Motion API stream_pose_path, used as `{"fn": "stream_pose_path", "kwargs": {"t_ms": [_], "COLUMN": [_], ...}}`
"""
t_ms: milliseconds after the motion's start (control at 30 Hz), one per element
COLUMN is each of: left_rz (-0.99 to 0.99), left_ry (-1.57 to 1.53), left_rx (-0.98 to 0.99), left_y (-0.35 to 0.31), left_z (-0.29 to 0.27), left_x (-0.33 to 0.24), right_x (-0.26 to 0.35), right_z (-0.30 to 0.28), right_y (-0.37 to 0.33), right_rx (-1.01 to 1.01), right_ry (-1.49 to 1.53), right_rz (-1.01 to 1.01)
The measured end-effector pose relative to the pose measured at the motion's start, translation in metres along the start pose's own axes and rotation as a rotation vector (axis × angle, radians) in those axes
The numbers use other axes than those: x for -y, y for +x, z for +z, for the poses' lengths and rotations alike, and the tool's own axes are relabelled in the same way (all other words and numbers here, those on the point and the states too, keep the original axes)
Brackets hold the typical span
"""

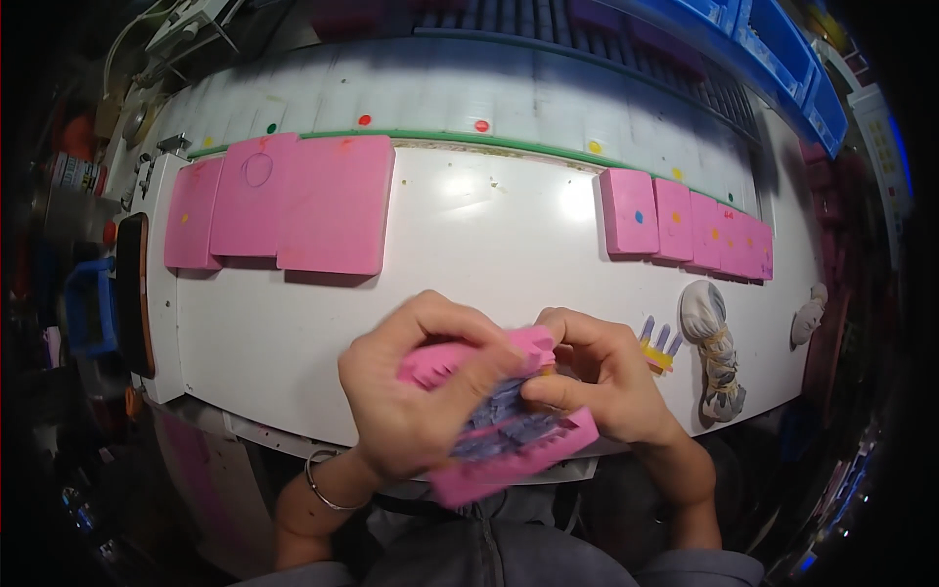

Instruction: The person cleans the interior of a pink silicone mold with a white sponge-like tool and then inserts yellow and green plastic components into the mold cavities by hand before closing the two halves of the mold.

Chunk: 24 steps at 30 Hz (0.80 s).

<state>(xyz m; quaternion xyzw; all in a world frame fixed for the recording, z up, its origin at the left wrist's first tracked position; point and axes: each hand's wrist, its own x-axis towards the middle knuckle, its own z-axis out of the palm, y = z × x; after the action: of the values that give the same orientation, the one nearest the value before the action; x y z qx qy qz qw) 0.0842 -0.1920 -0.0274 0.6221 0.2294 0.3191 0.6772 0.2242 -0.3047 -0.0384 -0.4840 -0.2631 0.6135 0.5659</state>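
Note:
Above the near edge of the table I hold a pink rubber mould [514,473], its two parts spread apart. Its rims are notched, and a grey-purple, ridged inner part [501,419] shows between them. My left hand [411,386] wraps round the upper pink part, thumb pressed across it. At the mould's right end, the thumb and fingers of my right hand [611,377] are pinched together. A tiny yellowish bit shows by the right fingertips, too blurred to name. The hands hide much of the mould.
Large pink blocks [335,205] lie overlapped at the left, smaller pink blocks [631,212] in a row at the right. Near my right hand lie a small yellow piece with purple prongs [659,347] and a tied whitish cloth bundle [712,338]. Blue bins [778,59] hang at upper right.

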Motion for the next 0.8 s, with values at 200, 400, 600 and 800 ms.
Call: {"fn": "stream_pose_path", "kwargs": {"t_ms": [200,400,600,800], "left_rz": [0.001,0.047,-0.204,-0.165], "left_ry": [0.101,0.341,0.027,-0.062], "left_rx": [0.1,-0.061,0.042,-0.001], "left_y": [-0.001,-0.008,-0.032,-0.03], "left_z": [0.005,-0.003,-0.009,-0.007], "left_x": [0.001,0.003,0.01,0.015], "right_x": [-0.015,-0.029,-0.043,-0.051], "right_z": [0.013,0.032,0.039,0.045], "right_y": [-0.008,-0.014,-0.017,-0.012], "right_rx": [-0.137,-0.223,-0.274,-0.291], "right_ry": [-0.144,-0.159,-0.073,0.015], "right_rz": [-0.04,-0.128,-0.294,-0.397]}}
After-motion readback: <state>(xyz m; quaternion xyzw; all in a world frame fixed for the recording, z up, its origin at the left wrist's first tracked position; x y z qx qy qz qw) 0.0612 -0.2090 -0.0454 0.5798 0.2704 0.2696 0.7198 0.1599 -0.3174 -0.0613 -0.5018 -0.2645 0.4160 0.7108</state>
